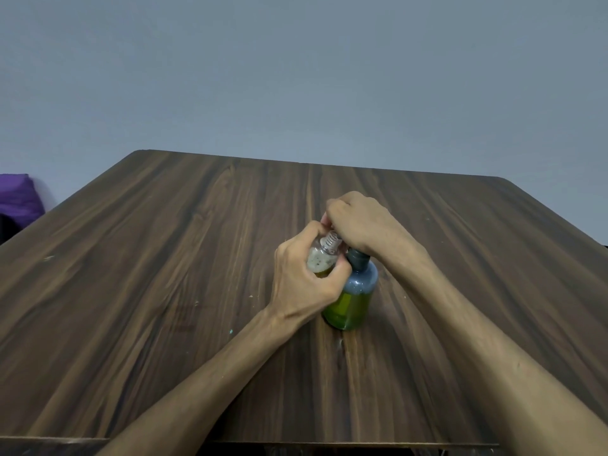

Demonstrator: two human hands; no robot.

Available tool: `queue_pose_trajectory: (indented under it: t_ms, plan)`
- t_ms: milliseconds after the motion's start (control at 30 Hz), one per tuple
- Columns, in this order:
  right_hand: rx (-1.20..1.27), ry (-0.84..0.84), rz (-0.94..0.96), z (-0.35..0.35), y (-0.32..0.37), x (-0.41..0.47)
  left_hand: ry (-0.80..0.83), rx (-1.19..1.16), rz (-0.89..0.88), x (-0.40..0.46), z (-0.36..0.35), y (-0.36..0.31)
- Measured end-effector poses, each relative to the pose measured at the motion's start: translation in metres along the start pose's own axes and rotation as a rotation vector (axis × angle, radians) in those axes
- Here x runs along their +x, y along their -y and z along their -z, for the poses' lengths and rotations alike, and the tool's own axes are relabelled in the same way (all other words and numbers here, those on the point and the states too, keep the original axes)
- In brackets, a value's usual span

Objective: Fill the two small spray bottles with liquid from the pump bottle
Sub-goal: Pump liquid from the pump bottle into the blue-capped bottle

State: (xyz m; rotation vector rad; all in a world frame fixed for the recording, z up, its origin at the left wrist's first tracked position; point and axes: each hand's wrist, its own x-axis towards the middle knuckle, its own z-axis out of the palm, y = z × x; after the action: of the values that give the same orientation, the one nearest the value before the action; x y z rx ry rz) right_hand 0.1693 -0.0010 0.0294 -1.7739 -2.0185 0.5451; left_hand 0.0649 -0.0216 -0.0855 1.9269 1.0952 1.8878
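Two hands meet over the middle of the table (164, 258), a little toward its right edge, and I see them working close together there. At the far left, beyond the table's left edge, a purple bundle (18, 197) sits against the wall (296, 77); I cannot tell what it is. Moving right, my left hand (304, 284) is curled around the small spray bottle (320, 260), fingers and thumb wrapped about its clear body. That bottle is lifted off the table and tilted, its bare threaded neck pointing up and to the right, with no cap on it. I see a little yellowish liquid low inside it and specks or bubbles on its wall. Just right of it, touching or nearly touching my left fingers, the pump bottle (353, 297) stands upright on the table, its lower half filled with green liquid, its upper part bluish and clear, with a dark collar at the neck. My right hand (358, 222) is bent down over the pump head, fingers curled around it, hiding the nozzle entirely. The open neck of the small bottle sits right under those fingers. I can see only one small bottle.
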Motion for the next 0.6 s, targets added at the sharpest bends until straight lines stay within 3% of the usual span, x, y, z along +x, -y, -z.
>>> queue_pose_trajectory:
  t_ms: [600]
  plan:
    - [-0.108, -0.043, 0.067, -0.0013, -0.0016, 0.0061, -0.021, -0.015, 0.027, -0.0020, -0.0011, 0.0008]
